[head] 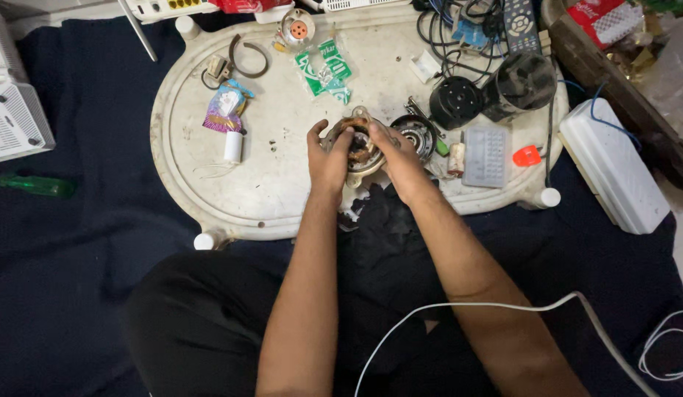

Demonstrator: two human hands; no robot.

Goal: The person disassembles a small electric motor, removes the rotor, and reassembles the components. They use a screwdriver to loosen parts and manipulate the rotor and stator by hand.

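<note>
motor (360, 147): we see copper-brown windings in a silvery-grey shell
tray (282, 191): we see off-white, smudged with dark marks
cloth (76, 242): we see plain dark navy
screwdriver (32, 184): we see a clear green handle
packet (324, 70): we see green with white print
cap (527, 156): we see bright orange-red

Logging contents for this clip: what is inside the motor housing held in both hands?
Copper windings show inside the motor housing. The left hand and right hand cover its sides, so the rest of the inside is hidden.
</note>
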